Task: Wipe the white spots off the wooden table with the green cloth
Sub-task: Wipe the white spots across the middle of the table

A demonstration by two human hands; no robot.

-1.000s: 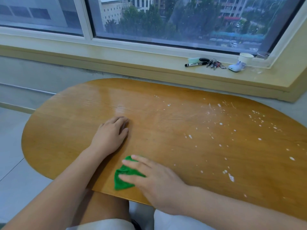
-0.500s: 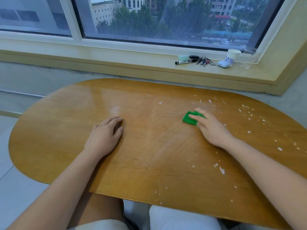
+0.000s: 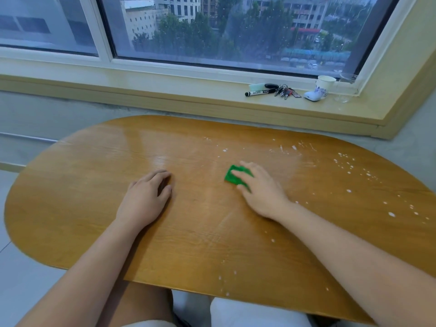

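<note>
The oval wooden table fills the middle of the head view. My right hand presses the small green cloth flat on the tabletop near its centre; most of the cloth lies under my fingers. White spots speckle the right side of the table, with a few near the front edge and along the back. My left hand rests palm down on the wood, left of the cloth, holding nothing, fingers loosely together.
Behind the table runs a window sill with a black marker, a bunch of keys, a paper cup and a small white object. My knees show under the front edge. Grey floor lies to the left.
My right hand swept the cloth from the front edge out to the far middle, then back left toward the centre. Spots in the middle have gone. The left hand stayed put.
</note>
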